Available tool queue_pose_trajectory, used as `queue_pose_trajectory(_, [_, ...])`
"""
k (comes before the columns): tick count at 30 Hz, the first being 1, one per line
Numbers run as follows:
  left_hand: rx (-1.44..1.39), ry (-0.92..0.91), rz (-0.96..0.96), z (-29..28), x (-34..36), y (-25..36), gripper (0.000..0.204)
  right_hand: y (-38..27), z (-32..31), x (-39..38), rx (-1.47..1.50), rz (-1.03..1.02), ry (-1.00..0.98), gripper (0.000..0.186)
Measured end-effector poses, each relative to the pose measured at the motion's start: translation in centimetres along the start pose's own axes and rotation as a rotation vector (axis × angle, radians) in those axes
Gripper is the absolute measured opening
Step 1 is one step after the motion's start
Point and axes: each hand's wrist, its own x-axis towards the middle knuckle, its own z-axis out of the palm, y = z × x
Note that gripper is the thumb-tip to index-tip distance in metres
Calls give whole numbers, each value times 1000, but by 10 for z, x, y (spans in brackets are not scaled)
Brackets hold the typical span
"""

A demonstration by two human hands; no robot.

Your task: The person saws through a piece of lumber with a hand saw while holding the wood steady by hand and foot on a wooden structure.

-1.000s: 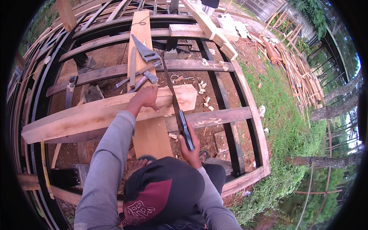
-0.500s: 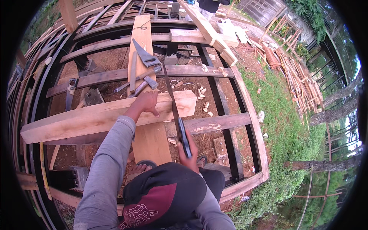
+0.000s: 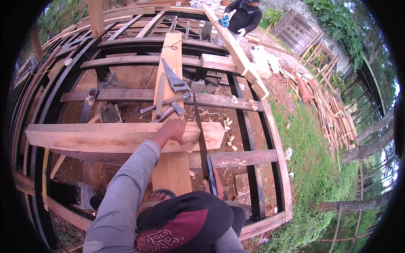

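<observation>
A thick wooden beam (image 3: 93, 138) lies crosswise in front of me, resting over a flat plank (image 3: 172, 173). My left hand (image 3: 173, 131) grips it near its right part, fingers over the far edge and thumb on the near side. Just right of that hand, a handsaw blade (image 3: 201, 130) crosses the beam. My right hand (image 3: 217, 184), partly hidden behind my knee, is closed round the handsaw's dark handle (image 3: 211, 173). Beyond the beam, a second handsaw (image 3: 174, 77), a hammer (image 3: 174, 110) and a chisel-like tool (image 3: 165, 102) lie on the plank.
Black metal joists (image 3: 245, 122) and wooden battens (image 3: 225, 158) form an open frame over bare soil. Another saw (image 3: 89, 104) hangs at the left. A co-worker (image 3: 244, 17) with a blue tool stands at the far side. Scrap wood (image 3: 327, 111) is piled beyond the grass.
The view has tilted up, bringing the co-worker into sight. My right hand and the saw have drawn slightly toward me. My left hand stays on the beam.
</observation>
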Motion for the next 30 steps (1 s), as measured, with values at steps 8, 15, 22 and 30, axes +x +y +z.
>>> queue_pose_trajectory(8, [-172,-99,10,-1,11,-63,115,7,-51,-142,-177,-86,-80,75])
queue_pose_trajectory(15, [-94,-59,0,-6,5,-11,117,-9,-12,-58,-50,-8,-13,67])
queue_pose_trajectory(22, [-139,-93,-15,-3,2,-48,117,-15,-20,-99,32,162,-43,71])
queue_pose_trajectory(30, [-101,-128,-16,-7,15,-8,123,14,-32,-58,-10,67,-14,63])
